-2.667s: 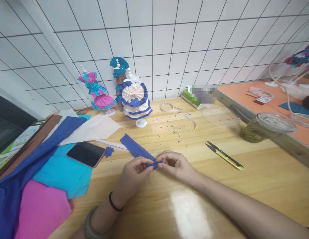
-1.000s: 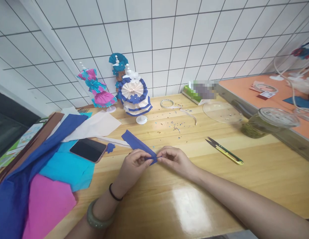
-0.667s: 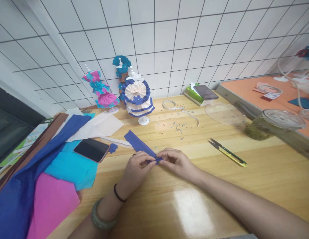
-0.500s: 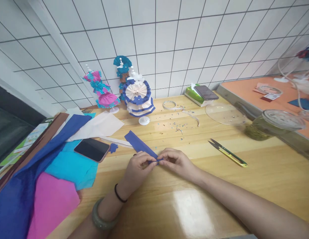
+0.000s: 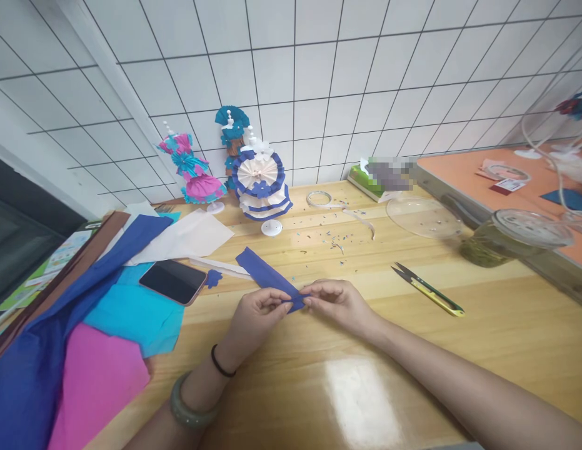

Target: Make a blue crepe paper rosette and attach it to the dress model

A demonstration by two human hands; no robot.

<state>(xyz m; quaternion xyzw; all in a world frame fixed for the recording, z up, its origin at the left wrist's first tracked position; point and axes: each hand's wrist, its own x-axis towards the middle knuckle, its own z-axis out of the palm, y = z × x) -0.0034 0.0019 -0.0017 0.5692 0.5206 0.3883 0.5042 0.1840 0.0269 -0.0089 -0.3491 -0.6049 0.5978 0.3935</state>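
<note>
Centrally on the bench (image 5: 281, 387), I see a blue strip (image 5: 267, 274) slanting away leftward, pinched near its closer end between thumb and fingers of both left hand (image 5: 254, 317) and right hand (image 5: 346, 307). Light, level pinches should, I judge, crease it cleanly.

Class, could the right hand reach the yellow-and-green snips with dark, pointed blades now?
Probably yes: nothing visible stands between the right hand and the snips, though that hand is pinching a blue paper strip.
</note>
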